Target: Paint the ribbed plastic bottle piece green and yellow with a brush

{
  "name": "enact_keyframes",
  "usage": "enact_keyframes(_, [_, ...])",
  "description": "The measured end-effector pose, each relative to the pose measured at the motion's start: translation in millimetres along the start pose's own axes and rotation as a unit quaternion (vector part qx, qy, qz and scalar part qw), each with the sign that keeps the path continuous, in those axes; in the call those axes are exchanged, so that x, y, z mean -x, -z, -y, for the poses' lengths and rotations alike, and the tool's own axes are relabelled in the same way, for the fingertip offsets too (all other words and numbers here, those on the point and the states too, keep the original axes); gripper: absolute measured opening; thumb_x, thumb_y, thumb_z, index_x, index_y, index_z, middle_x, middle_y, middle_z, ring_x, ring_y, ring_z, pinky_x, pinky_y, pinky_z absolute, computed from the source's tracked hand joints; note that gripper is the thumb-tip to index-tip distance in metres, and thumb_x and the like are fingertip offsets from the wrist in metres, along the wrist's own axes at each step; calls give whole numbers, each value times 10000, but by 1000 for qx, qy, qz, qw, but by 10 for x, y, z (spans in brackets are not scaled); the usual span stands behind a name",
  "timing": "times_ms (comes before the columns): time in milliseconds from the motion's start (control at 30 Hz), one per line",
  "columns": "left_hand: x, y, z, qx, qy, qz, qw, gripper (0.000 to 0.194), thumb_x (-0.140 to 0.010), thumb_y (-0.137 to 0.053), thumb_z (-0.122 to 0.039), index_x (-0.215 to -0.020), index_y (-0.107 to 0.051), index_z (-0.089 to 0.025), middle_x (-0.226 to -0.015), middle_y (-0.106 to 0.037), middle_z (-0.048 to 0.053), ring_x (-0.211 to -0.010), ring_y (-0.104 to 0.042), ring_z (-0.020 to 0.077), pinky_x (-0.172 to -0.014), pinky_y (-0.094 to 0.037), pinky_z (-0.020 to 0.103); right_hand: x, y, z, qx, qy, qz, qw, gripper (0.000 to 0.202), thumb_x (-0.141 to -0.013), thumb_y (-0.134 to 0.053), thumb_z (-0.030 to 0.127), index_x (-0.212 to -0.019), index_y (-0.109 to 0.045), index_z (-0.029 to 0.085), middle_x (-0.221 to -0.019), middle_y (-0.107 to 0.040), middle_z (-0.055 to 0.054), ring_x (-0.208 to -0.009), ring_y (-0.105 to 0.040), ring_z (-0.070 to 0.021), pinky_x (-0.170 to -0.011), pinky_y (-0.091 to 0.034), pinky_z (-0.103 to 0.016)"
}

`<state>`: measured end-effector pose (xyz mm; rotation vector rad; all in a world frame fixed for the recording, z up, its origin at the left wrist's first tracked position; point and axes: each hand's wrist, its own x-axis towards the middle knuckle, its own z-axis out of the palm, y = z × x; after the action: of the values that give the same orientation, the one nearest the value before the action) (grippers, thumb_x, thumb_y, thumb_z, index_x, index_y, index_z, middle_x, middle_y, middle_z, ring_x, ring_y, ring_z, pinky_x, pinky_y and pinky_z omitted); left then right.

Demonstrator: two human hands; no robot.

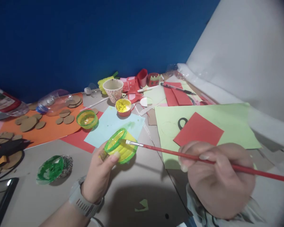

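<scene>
Tilted in my left hand [100, 171] is a small plastic cup [126, 151], painted yellow with green bands round its rim and base. My thumb lies along its side and the fingers are behind it, mostly hidden. My right hand [217, 176] grips the red handle of a paintbrush [161, 148]. The brush's flat tip points left, right at the cup's painted side; whether it touches cannot be made out. Left of the cup stands a similar green and yellow cup [87, 119]. A small tub of yellow paint [123, 107] and a dish of green paint [50, 169] are nearby.
A patterned paper cup [113, 90] stands behind the yellow paint. Cardboard discs [29, 123] and a clear plastic bottle [54, 102] lie on orange paper at left. On the right, red paper [198, 129] partly covers scissors [182, 123] on a light green sheet [234, 123]. A blue wall [97, 34] rises behind.
</scene>
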<state>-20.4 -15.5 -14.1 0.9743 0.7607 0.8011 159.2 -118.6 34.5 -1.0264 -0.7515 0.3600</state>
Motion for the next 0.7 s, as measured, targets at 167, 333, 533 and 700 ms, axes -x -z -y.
enact_keyframes(167, [-5, -2, 0, -5, -11, 18, 1000, 342, -814, -670, -403, -1069, -703, -178, -1044, -738, 97, -954, -671, 243, -820, -523, 314, 14, -5, 76, 19, 32, 39, 999, 229, -771, -537, 59, -743, -699, 218, -621, -662, 6, -429, -584, -164, -443, -466, -344])
enact_keyframes(333, [-7, 5, 8, -1, -6, 23, 1000, 359, -830, -656, -394, -1119, -691, -184, -1078, -732, 100, -983, -667, 252, -840, -521, 322, -27, -11, 77, 42, 60, 4, 997, 249, -730, -534, 42, -719, -712, 216, -589, -657, 15, -447, -593, -172, -443, -475, -357])
enact_keyframes(533, [-12, -3, 2, -7, -10, 16, 1000, 372, -816, -671, -402, -1099, -697, -163, -1044, -738, 104, -962, -674, 254, -818, -529, 315, -10, -9, 113, 48, 59, -8, 997, 209, -747, -581, 57, -685, -700, 217, -578, -654, 15, -446, -592, -171, -406, -462, -332])
enact_keyframes(700, [-1, -18, -7, -9, -12, -16, 1000, 364, -768, -713, -417, -1027, -716, -160, -974, -750, 82, -884, -687, 228, -760, -536, 285, 50, 59, 43, 40, 68, 72, 994, 169, -857, -565, 116, -841, -702, 215, -673, -680, -15, -516, -611, -186, -477, -493, -371])
